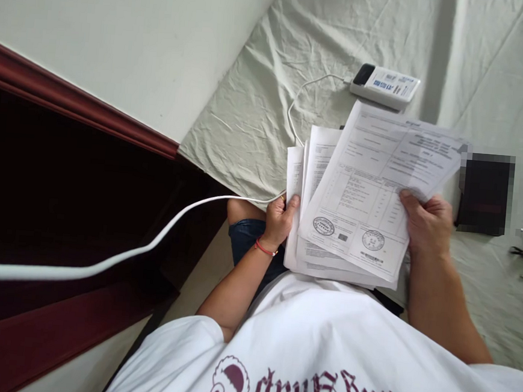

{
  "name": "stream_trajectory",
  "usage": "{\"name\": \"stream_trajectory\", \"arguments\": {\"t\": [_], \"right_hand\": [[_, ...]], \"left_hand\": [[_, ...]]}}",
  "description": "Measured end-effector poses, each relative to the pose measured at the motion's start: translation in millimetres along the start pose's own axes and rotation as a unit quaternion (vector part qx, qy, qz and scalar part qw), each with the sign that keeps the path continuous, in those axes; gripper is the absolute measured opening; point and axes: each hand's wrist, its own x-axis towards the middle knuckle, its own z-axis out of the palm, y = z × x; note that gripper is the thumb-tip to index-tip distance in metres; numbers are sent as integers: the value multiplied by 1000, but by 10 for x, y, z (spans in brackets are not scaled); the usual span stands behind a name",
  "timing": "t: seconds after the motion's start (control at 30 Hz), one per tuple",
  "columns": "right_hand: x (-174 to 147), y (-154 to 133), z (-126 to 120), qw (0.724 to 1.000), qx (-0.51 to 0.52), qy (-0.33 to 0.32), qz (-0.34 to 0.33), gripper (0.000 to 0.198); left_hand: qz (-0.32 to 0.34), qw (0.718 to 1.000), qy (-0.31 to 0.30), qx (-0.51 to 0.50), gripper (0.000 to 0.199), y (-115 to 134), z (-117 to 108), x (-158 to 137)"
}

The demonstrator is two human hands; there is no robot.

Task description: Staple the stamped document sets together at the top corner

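Observation:
Near the middle of the view, my left hand (280, 220) grips the left edge of a stack of printed papers (323, 146), thumb on top. A red bracelet (265, 247) circles that wrist. My right hand (428, 222) pinches the right side of a printed sheet (371, 180) between thumb and fingers. This sheet bears a table of text and two round stamps, and it lies tilted over the stack, covering much of it. The fingers of both hands are partly hidden beneath the paper.
A white power bank (385, 87) with a plugged-in cable (296, 96) rests on the pale green bedsheet (262, 75). At right is a dark, pixelated object (485, 195). A thick white cable (148, 249) crosses from the left edge, past dark red woodwork (78, 103).

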Motion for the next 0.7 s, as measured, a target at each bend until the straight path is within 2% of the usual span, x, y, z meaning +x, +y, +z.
{"name": "stream_trajectory", "arguments": {"t": [0.23,0.53,0.7], "right_hand": [[-14,20,11,1000,-3,-9,-5,38],[-33,-16,8,1000,-6,-25,-2,45],[15,-42,-84,997,-59,1,-52,32]], "left_hand": [[3,1000,0,24,49,51,3,-6],[12,1000,-19,7,46,38,3,31],[-6,1000,-18,-11,46,10,-3,28]]}}
